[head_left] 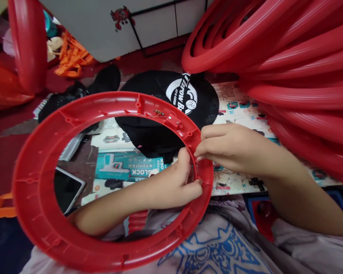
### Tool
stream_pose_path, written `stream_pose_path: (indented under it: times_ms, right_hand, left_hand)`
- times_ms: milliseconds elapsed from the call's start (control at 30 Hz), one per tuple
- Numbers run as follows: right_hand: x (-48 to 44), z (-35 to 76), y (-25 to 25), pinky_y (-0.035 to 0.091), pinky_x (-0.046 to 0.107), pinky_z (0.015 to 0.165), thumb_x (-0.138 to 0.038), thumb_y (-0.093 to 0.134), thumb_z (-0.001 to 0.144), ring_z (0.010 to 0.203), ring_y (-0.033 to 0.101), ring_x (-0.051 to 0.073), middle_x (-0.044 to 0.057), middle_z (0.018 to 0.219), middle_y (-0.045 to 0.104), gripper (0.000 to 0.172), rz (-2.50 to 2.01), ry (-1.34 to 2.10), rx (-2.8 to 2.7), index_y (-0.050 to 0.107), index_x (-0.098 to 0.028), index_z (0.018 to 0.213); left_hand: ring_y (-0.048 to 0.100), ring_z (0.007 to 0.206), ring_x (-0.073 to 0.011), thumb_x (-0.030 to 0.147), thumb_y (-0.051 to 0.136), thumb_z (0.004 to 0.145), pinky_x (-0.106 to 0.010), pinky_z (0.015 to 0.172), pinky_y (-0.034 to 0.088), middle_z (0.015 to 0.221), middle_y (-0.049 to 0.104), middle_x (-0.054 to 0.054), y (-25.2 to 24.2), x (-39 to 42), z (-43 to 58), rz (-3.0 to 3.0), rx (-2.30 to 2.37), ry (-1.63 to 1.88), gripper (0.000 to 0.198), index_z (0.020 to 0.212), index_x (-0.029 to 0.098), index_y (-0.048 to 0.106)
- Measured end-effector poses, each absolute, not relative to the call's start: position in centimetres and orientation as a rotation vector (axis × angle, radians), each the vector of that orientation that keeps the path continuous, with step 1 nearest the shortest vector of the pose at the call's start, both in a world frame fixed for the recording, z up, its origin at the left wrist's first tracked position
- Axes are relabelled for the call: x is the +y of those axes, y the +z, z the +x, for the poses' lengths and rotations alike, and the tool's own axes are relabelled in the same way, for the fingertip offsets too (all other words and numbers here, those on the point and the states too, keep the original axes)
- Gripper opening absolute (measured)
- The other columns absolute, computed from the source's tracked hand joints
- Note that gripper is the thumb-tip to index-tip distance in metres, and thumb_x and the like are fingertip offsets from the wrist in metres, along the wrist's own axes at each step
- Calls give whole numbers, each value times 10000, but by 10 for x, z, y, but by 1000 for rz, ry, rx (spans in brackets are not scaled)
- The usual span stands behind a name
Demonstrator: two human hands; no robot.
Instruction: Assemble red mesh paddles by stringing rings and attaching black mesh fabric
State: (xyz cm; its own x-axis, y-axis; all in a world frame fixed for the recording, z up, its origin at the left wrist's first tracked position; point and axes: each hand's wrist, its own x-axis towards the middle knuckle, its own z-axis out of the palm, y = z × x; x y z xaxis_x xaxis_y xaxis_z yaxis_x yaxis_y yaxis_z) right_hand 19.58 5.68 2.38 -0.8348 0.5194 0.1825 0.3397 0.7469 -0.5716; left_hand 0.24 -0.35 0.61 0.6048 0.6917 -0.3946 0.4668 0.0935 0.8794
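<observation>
ring is facing channel-up before the person. left hand is gripping its inner rim near 3 o'clock; right hand is pinching closed beside it, can't tell on what. box and board are already sitting around 1 o'clock; board is looking loose, channel is lying uncovered, so probably part-done.

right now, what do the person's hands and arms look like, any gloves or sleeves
The left hand and right hand are bare, with no gloves, rings or watch showing. Both forearms are uncovered; a loose, pale greyish sleeve shows by the right elbow. The left sleeve is unclear.
</observation>
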Motion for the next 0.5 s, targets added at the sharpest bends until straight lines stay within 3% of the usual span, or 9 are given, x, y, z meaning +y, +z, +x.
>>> stream_pose_path:
  times_ms: [267, 500]
  right_hand:
    - [57, 196, 19, 363, 233, 631, -153, 534, 872, 705, 571, 118, 31, 808, 644, 172, -821, 741, -2634, 671, -147, 770]
    - [56, 191, 22, 298, 241, 587, -173, 578, 856, 689, 576, 123, 17, 797, 664, 132, -915, 657, -2714, 679, -159, 773]
  left_hand:
    - [550, 699, -163, 276, 565, 830, -283, 551, 469, 883, 523, -25, 0, -5, 3, 1409, 992, 291, 393, 1107, 203, 295]
    - [625, 947, -188, 301, 571, 891, -332, 804, 533, 1074, 569, -73, -4, -10, 15, 1065, 886, 615, 363, 1164, 201, 354]
